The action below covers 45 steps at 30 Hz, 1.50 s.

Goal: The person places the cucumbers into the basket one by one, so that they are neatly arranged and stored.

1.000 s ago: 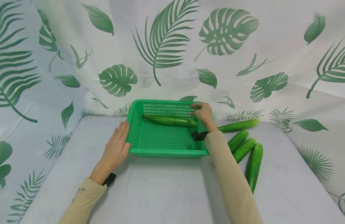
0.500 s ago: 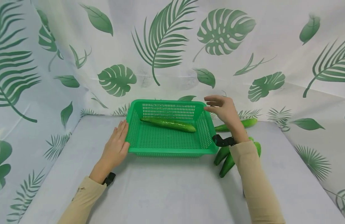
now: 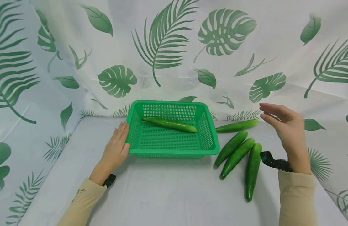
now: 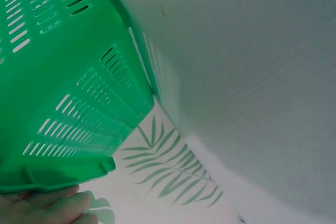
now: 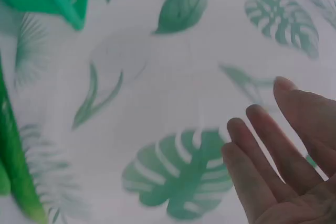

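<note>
Right grip [image 3: 293,135], 5 cucumbers [image 3: 237,158] leftward, apparently below

1 cuke [image 3: 169,124] in grn bskt [image 3: 174,152], 4 cukes [image 3: 238,157] on bench [image 3: 168,191], 5 tot. 1 bskt, 1 bench. 1 L hand [image 3: 116,147] + 1 R hand [image 3: 289,128]. 2 blk wrist units [image 3: 275,162].
</note>
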Available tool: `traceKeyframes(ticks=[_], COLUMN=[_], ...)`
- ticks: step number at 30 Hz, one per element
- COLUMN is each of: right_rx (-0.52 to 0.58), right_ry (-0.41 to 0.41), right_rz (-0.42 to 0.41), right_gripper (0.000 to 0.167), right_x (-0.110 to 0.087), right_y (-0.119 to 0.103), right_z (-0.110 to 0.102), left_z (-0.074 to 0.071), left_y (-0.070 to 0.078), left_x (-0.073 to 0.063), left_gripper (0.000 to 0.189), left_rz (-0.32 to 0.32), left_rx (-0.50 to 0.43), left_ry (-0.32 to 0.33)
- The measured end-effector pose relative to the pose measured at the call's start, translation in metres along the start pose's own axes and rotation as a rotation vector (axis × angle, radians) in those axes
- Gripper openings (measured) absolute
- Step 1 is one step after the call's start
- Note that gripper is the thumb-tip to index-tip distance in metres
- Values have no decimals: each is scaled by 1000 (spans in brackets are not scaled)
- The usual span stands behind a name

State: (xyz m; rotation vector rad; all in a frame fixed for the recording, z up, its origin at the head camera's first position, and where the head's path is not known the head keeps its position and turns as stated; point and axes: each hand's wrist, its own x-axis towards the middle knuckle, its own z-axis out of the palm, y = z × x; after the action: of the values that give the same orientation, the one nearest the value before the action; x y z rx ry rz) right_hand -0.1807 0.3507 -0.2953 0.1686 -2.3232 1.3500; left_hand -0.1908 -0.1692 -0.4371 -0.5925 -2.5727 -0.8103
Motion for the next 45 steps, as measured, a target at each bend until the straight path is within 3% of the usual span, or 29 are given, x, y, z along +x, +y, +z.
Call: traceKeyframes(ticks=[6, 9, 11, 17, 23, 30, 38, 45], right_rx=[96, 170, 148, -130, -141, -156, -239, -198], right_ry=[88, 87, 64, -181, -346, -447, -458, -498], right_rz=[114, 136, 145, 228, 209, 179, 171, 173], right_gripper=[34, 34, 35, 41, 47, 55, 54, 55], right_x=[-22, -32, -38, -49, -56, -61, -66, -70], right_y=[41, 64, 79, 122, 152, 165, 169, 171], right_z=[-23, -26, -27, -27, -25, -22, -27, -33], left_z=[-1, 0, 0, 0, 0, 0, -1, -2], left_y=[0, -1, -1, -1, -1, 0, 1, 1], left_x=[0, 1, 1, 0, 0, 0, 0, 0], left_gripper=[65, 64, 64, 65, 64, 65, 64, 64], left_rz=[-7, -5, -2, 4, 1, -3, -5, -9], left_rx=[-1, 0, 1, -2, -1, -3, 0, 2], left_ry=[-3, -4, -3, 2, -2, -2, -5, -12])
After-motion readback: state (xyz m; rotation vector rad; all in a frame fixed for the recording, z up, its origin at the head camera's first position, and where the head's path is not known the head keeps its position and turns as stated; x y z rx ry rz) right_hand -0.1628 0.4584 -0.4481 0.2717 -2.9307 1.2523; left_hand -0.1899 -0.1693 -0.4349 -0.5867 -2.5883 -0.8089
